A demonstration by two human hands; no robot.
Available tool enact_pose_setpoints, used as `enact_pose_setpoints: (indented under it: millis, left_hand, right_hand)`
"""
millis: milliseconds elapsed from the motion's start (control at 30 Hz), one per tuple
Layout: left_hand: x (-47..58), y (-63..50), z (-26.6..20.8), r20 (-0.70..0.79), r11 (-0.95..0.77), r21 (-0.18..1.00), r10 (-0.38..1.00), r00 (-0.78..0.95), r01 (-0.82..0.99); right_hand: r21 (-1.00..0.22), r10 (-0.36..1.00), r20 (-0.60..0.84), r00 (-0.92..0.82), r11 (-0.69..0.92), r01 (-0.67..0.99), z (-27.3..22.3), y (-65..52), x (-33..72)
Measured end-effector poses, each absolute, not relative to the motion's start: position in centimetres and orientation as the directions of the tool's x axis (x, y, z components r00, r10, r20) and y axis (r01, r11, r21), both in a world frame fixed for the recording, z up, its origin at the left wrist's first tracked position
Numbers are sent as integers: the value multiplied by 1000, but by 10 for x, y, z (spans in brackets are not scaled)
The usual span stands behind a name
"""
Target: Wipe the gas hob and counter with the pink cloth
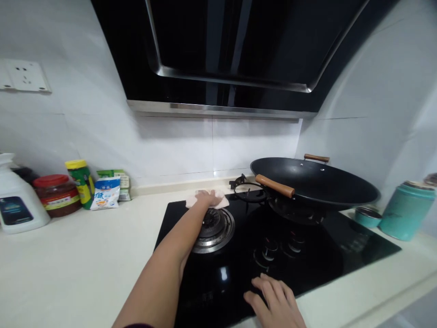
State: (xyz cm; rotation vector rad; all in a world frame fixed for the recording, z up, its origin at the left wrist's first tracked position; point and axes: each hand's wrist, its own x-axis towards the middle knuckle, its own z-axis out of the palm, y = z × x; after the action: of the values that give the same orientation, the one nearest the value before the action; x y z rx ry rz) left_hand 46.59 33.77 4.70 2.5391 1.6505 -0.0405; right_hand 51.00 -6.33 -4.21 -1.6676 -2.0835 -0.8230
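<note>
My left hand (208, 198) is stretched out to the back left of the black glass gas hob (218, 282). It presses on a pale, light pink cloth (222, 202) behind the left burner (218, 232), its fingers partly hidden in the folds. My right hand (275, 300) hovers over or rests at the hob's front edge; I cannot tell which. Its fingers are slightly bent and apart, with nothing in them. Two control knobs (269, 249) lie just beyond that hand.
A large black wok (327, 187) with wooden handles sits on the right burner. Beside it is a loose pan support (250, 192). Turquoise canisters (406, 212) stand at right. Along the left wall are a white bottle (20, 200), a red-lidded jar (56, 196) and seasoning packets (105, 193). A range hood (221, 107) hangs above.
</note>
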Motion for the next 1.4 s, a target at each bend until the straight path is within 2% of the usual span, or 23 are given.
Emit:
enact_pose_setpoints:
  millis: [167,400,633,1100,1400]
  left_hand:
    - [496,298,47,-86,-488,64,866,492,870]
    - [515,227,42,-50,-632,59,771,635,773]
    - [492,171,37,-10,-692,67,720,694,719]
    - [414,92,32,102,-825,123,563,820,551]
    - [345,84,34,126,-824,152,564,816,546]
  right_hand:
    - [167,775,586,-236,170,971,-46,-62,510]
    - [-89,818,574,-45,117,989,-24,-78,487]
    - [-206,827,560,43,89,975,-20,-85,477]
    - [-169,836,547,40,64,984,-19,-91,472]
    - [-178,859,510,38,63,982,-24,-93,475]
